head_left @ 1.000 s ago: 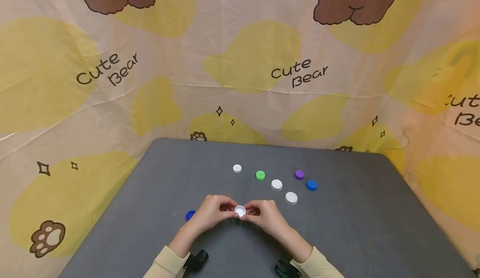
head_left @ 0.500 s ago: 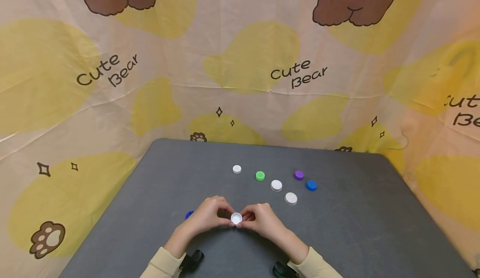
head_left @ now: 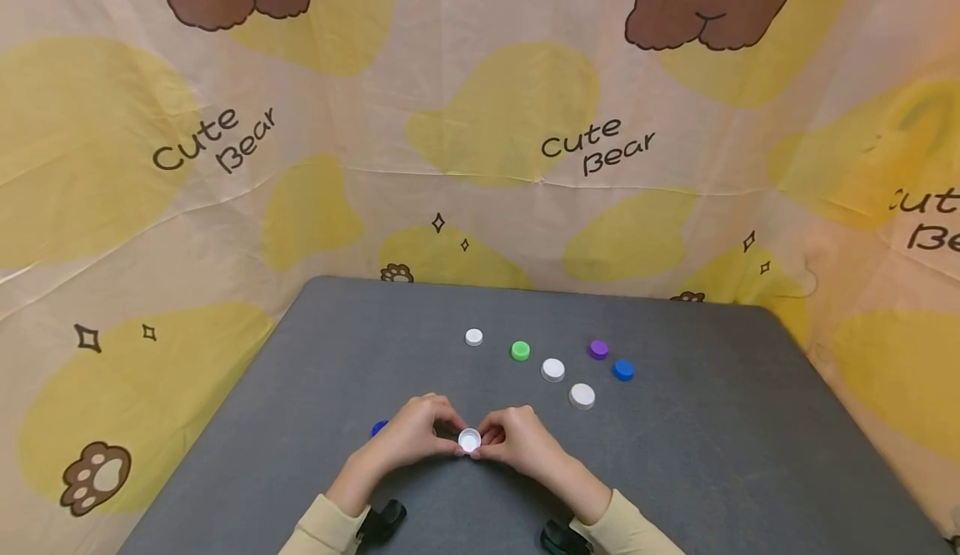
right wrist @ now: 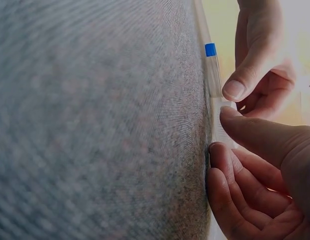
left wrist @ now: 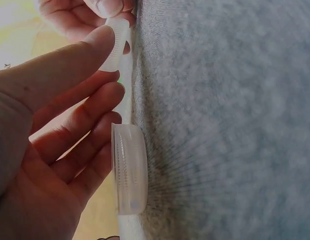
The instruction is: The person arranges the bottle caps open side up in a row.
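Between the two hands is a small white bottle cap (head_left: 469,440), its hollow side up, low over the grey table. My left hand (head_left: 411,434) pinches it from the left, thumb on the ribbed side. From the right, my right hand (head_left: 525,440) holds the opposite edge with thumb and fingers. In the left wrist view a larger translucent cap (left wrist: 129,170) lies on the table by the left fingers; the left hand hides it in the head view. A dark blue cap (head_left: 379,427) shows partly behind the left hand.
Beyond the hands on the grey table (head_left: 712,455) lie white caps (head_left: 582,396), a green cap (head_left: 521,351), a purple cap (head_left: 598,350) and a blue cap (head_left: 623,370). A patterned cloth (head_left: 480,122) hangs behind the table.
Both hands have moved the white bottle cap slightly toward the body and to the left. The other caps have stayed in place.
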A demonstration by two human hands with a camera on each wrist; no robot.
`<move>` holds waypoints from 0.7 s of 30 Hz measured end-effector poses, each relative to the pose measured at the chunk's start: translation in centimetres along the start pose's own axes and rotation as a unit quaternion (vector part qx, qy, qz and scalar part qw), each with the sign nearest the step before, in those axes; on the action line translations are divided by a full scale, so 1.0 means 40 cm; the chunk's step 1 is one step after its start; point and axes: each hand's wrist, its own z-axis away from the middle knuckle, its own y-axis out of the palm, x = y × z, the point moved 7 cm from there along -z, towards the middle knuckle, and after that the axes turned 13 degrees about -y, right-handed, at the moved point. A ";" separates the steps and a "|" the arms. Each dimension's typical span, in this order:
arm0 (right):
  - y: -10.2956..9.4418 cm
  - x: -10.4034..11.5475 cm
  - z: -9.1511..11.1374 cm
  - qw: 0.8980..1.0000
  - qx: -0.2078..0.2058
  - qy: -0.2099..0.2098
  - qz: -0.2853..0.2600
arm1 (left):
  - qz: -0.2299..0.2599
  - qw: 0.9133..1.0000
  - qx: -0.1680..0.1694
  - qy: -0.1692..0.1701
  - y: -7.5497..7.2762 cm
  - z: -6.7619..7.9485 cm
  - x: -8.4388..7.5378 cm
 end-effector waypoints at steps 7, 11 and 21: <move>0.004 0.000 -0.002 1.000 0.004 0.002 0.010 | -0.003 1.000 -0.002 0.003 0.003 -0.001 0.005; 0.004 0.003 -0.004 1.000 0.004 -0.003 0.007 | 0.002 1.000 0.006 -0.005 0.005 0.000 0.009; 0.009 0.003 -0.006 1.000 0.004 0.003 -0.004 | 0.009 1.000 0.019 -0.021 0.003 0.004 0.013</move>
